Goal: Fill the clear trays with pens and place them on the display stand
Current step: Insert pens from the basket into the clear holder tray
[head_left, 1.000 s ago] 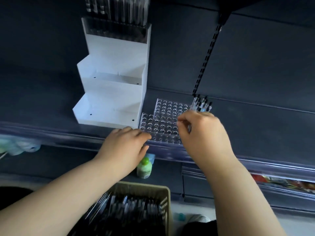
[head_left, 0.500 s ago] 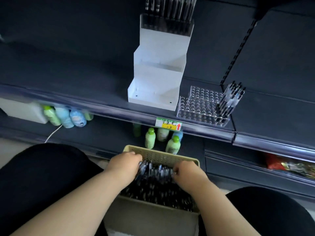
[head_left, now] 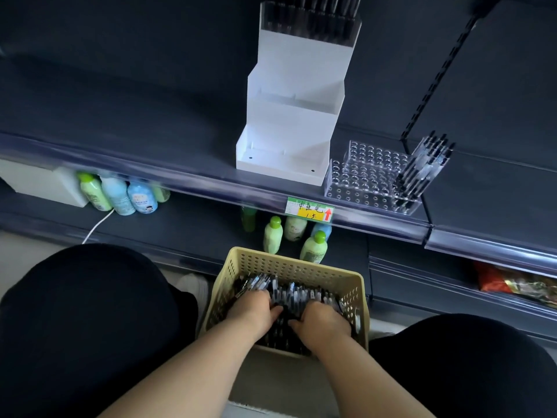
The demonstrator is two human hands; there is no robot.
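Seen from above, a person crouches before a dark shop shelf (head_left: 144, 122). Both hands are down in a beige perforated basket (head_left: 280, 262) that sits on the floor between black-clad knees (head_left: 78, 312).

The left hand (head_left: 254, 309) and right hand (head_left: 324, 324) lie side by side, nearly touching, backs up, on a heap of loose pens (head_left: 294, 292). Their fingers bend down into the heap. Whether they have closed round any pens cannot be told. The hands occupy the near half of the basket. Beyond them the heap runs on to the far wall, and the right hand is close to the right wall.

Farther off, on the shelf, stands a white stepped display stand (head_left: 289, 122), its near edge close to the shelf's front lip. Its two lower steps show their white floors. The top step carries a filled tray (head_left: 310, 24) of dark pens.

Just right of the stand, at the front lip, lies a clear tray (head_left: 367, 173) with rows of holes. A tilted bunch of standing pens (head_left: 425, 167) fills its right end, and the other holes show clear plastic.

Left of the stand, dark shelf surface stretches to the edge of view. A price label (head_left: 310, 209) sits on the lip. Below it, small bottles (head_left: 313, 247) stand just beyond the basket's far wall.
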